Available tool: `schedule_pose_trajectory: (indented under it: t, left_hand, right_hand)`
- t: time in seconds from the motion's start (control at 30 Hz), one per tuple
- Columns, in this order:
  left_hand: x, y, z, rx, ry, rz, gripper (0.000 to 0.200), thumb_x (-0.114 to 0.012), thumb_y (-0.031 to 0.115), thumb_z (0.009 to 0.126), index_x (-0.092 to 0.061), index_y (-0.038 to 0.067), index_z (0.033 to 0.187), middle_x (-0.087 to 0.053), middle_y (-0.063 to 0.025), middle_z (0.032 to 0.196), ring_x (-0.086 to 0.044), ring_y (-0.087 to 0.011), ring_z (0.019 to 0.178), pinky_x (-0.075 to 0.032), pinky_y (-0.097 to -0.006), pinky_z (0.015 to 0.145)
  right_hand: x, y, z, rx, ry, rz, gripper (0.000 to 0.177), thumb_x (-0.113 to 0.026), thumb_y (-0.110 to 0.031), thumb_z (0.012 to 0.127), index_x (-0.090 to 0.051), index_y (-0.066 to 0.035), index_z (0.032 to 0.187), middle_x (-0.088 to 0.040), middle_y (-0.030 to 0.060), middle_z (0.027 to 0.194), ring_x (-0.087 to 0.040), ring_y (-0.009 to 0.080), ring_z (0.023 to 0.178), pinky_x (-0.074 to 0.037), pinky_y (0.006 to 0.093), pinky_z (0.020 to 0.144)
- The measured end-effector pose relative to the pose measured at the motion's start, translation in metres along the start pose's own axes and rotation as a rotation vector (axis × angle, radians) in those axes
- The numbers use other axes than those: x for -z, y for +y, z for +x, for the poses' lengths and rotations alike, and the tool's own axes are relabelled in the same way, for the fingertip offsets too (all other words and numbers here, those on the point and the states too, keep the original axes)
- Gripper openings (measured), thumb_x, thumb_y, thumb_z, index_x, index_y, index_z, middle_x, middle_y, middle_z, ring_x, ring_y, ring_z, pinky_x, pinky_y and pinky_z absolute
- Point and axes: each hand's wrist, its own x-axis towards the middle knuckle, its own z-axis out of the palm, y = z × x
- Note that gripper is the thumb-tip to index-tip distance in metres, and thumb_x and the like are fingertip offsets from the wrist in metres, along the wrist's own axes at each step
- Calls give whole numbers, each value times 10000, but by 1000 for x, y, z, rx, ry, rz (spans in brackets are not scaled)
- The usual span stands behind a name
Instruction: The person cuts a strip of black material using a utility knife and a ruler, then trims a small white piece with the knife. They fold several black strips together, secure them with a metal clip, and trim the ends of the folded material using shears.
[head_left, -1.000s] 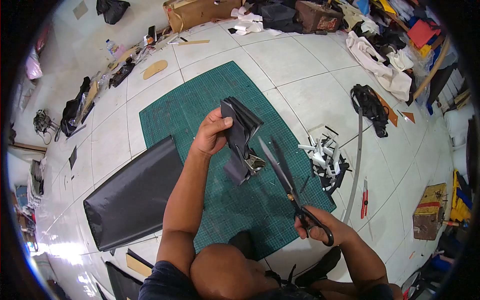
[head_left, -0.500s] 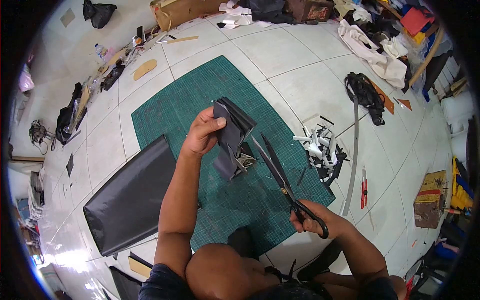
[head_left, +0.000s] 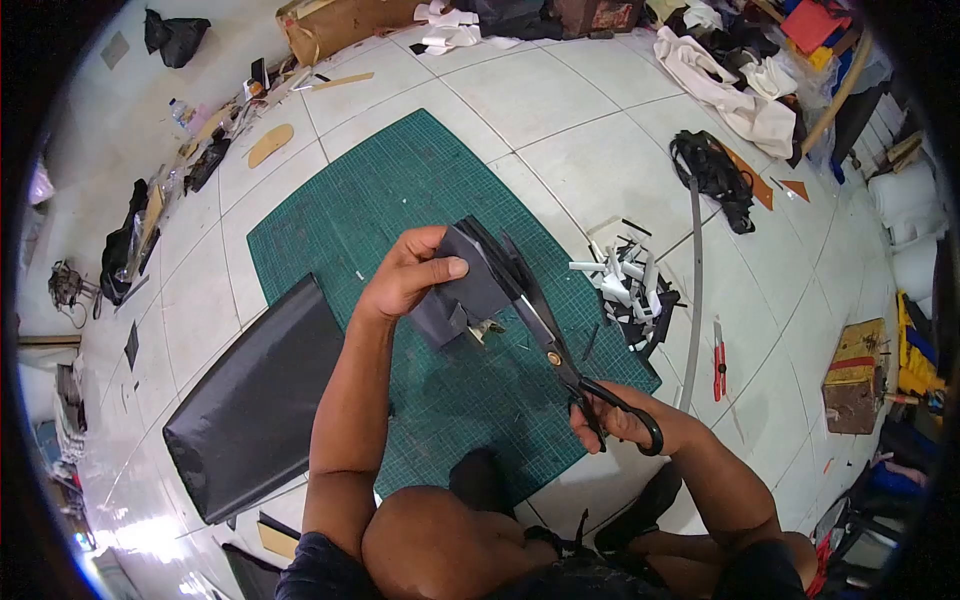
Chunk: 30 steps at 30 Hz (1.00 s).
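My left hand (head_left: 418, 272) pinches a dark grey folded piece of material (head_left: 478, 262) above the green cutting mat (head_left: 340, 180), thumb on its face. In my right hand (head_left: 622, 418) are large black-handled scissors (head_left: 553, 355), pointing up and left. Their parted blades are at the right edge of the grey piece, one passing along its upper side. Below the held piece, more dark material (head_left: 437, 322) is seen above the mat, with a small pale bit beside it.
Left of the mat lies a large black sheet (head_left: 255, 400). Right of it are a pile of white and black scraps (head_left: 636, 285), a metal ruler (head_left: 696, 290) and a red cutter (head_left: 719, 368). Farther right sits a worn box (head_left: 855, 375); black straps (head_left: 712, 175) lie at upper right.
The scissors have moved up and left to the grey piece, which now lies between or against the blades. My left hand has shifted slightly down and turned the piece. The view has shifted a little.
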Motion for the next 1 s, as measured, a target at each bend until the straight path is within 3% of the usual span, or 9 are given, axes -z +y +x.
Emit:
schedule_pose_trajectory:
  t: [0.23, 0.33, 0.53, 0.73, 0.83, 0.93, 1.0]
  left_hand:
    - [-6, -2, 3, -29, -53, -25, 175, -714, 65, 817, -698, -19, 970, -717, -60, 903, -656, -120, 815, -527, -276, 784]
    - [-2, -4, 2, -37, -46, -29, 167, -718, 62, 815, -697, -15, 961, -712, -51, 886, -647, -111, 799, -522, -272, 765]
    - [0, -6, 1, -5, -31, 0, 151, -727, 73, 817, -696, -9, 940, -704, -36, 862, -639, -105, 782, -520, -268, 737]
    - [0, -4, -2, 21, -59, 40, 151, -723, 68, 824, -698, -18, 945, -707, -43, 880, -642, -109, 796, -522, -269, 740]
    - [-7, -2, -2, 6, -74, 55, 164, -719, 60, 823, -698, -27, 960, -708, -50, 894, -643, -114, 806, -520, -269, 746]
    - [-7, 1, -1, 7, -78, 52, 174, -714, 52, 824, -698, -33, 975, -710, -55, 902, -644, -118, 813, -518, -269, 759]
    - [-5, 1, -1, -2, -92, 68, 182, -713, 47, 821, -698, -35, 983, -711, -58, 901, -644, -122, 812, -518, -271, 769]
  right_hand:
    - [-7, -12, 4, 5, 9, -13, 521, -460, -559, 984, -532, -52, 1083, -530, 31, 790, -537, 129, 737, -450, 298, 655]
    - [-9, -2, 6, 51, 73, 29, 488, -474, -532, 991, -555, -51, 1008, -533, 19, 731, -536, 110, 664, -439, 272, 601]
    - [-19, -3, 1, -129, 188, -18, 494, -572, -529, 944, -568, -36, 909, -524, 7, 653, -513, 94, 554, -438, 249, 516]
    - [-20, -12, 9, -25, 140, 84, 519, -561, -557, 939, -565, -38, 925, -529, 14, 663, -535, 98, 575, -447, 251, 527]
    - [-16, -13, 23, 36, 135, 17, 402, -499, -428, 1015, -562, -43, 921, -516, 4, 624, -530, 102, 554, -436, 269, 524]
    - [-22, -11, 34, 91, 165, 40, 394, -520, -425, 1008, -558, -45, 909, -518, 3, 644, -524, 101, 545, -437, 272, 520]
    - [-23, -15, 30, -51, 189, -26, 392, -540, -426, 998, -555, -43, 915, -519, 6, 662, -527, 100, 567, -441, 272, 534]
